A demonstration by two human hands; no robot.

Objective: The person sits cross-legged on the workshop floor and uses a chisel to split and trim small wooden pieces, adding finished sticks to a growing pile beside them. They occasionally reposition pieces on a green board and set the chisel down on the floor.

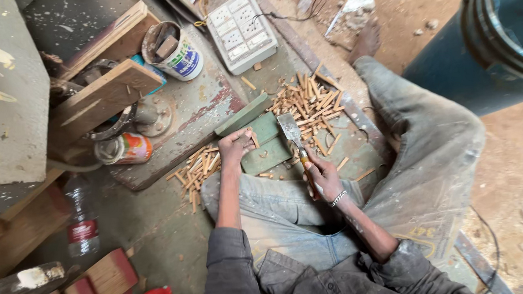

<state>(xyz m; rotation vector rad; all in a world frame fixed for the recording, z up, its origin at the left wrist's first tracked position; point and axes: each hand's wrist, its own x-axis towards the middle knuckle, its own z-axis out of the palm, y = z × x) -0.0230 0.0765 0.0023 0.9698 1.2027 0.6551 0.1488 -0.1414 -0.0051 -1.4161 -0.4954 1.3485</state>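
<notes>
Right hand closed round the handle of a broad chisel, blade forward of the grip. Left hand pinches a short wooden peg on the green block. Peg likely light, stiff; best held by its end.

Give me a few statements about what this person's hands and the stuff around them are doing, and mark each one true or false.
1. The right hand grips a broad-bladed chisel. True.
2. The left hand rests in the person's lap. False: it presses a small wooden stick onto the green block.
3. Cut wooden sticks lie heaped beyond the block. True.
4. The plastic bottle stands upright. False: it lies on the floor.
5. A white socket board lies on the floor. True.
</notes>
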